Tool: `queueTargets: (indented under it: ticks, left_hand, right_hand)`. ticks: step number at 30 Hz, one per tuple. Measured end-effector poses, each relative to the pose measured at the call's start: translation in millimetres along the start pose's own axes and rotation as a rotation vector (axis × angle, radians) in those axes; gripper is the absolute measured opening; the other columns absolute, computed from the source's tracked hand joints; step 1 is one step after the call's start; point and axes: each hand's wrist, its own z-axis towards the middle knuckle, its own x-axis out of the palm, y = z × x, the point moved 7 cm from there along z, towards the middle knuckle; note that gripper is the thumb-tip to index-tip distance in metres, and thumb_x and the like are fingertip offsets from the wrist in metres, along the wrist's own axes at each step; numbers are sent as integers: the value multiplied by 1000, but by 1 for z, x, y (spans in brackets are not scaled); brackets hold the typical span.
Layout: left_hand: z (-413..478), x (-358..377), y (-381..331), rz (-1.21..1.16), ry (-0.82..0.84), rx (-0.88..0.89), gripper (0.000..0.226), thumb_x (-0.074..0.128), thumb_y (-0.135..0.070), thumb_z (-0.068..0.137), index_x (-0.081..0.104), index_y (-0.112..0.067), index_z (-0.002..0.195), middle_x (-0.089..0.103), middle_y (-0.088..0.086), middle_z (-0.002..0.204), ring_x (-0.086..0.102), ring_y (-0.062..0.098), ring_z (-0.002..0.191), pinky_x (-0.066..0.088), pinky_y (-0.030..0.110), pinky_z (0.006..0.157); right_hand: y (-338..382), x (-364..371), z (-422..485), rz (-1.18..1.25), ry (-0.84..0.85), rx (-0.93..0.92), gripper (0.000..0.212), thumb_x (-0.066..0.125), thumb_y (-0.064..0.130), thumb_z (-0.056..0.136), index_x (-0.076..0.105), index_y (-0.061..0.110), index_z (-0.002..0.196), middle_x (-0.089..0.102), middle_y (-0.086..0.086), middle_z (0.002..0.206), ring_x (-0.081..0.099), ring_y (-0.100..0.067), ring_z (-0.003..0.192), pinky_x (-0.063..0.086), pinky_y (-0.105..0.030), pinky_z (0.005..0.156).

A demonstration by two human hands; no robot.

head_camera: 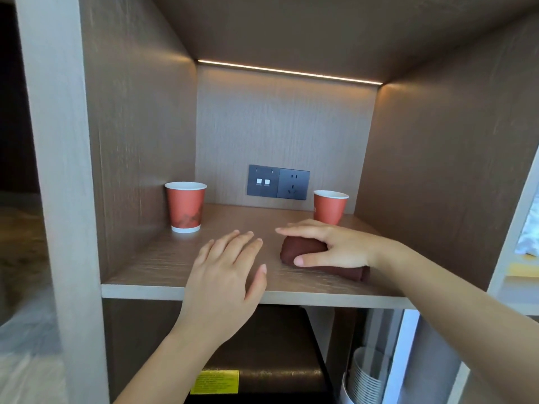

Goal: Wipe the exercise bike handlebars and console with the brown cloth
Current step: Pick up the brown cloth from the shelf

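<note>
Right hand [335, 246] fingers curled around brown cloth [303, 247] on wooden shelf [163, 258], left hand [224, 266] flat, fingers spread, holding nothing

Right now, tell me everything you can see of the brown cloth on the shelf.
The brown cloth is dark reddish-brown, soft fabric by its look, bunched or rolled into a compact bundle. It lies on the wooden shelf, right of centre, near the front. The right hand covers it, fingers over the top, thumb against its front side. Its far end pokes out under the wrist.
</note>
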Motion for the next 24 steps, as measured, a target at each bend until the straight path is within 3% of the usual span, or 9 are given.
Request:
queueTargets:
  ticks: [5, 10, 14, 18, 24]
  left_hand:
    - [-6, -3, -4, -26, -43, -13, 44, 37, -32, 82, 68, -10, 105, 68, 7, 111, 61, 25, 106, 46, 45, 90]
    - [-3, -10, 2, -22, -90, -60, 44, 36, -32, 83, 67, -11, 106, 68, 6, 111, 61, 24, 106, 43, 41, 91]
    - [-12, -12, 1, -39, -130, -99, 44, 37, -32, 83, 67, -10, 107, 67, 6, 112, 61, 24, 106, 33, 36, 92]
    - [-19, -12, -3, -75, -155, -129, 45, 36, -31, 84, 65, -8, 110, 65, 9, 116, 58, 25, 109, 33, 38, 94]
    - [-30, -27, -8, -53, -237, -157, 43, 38, -27, 86, 62, -5, 113, 62, 12, 119, 55, 28, 113, 35, 39, 95]
  right_hand:
    - [1, 8, -6, -33, 11, -19, 48, 56, 58, 81, 33, 66, 122, 17, 23, 149, 23, -7, 135, 26, -36, 110]
    - [15, -1, 1, -69, -61, -86, 39, 59, 48, 83, 43, 55, 118, 41, 14, 127, 44, -10, 115, 40, -28, 97]
    - [26, 1, -1, -44, -119, -147, 36, 63, 44, 81, 48, 54, 112, 46, 16, 111, 48, -4, 103, 43, -25, 92]
    - [42, 2, -9, -24, -170, -249, 34, 67, 38, 78, 53, 50, 107, 49, 15, 106, 49, -4, 101, 46, -26, 88]
    - [62, -10, -25, 64, -386, -399, 37, 73, 29, 73, 61, 40, 107, 54, 10, 107, 51, -2, 99, 40, -16, 86]
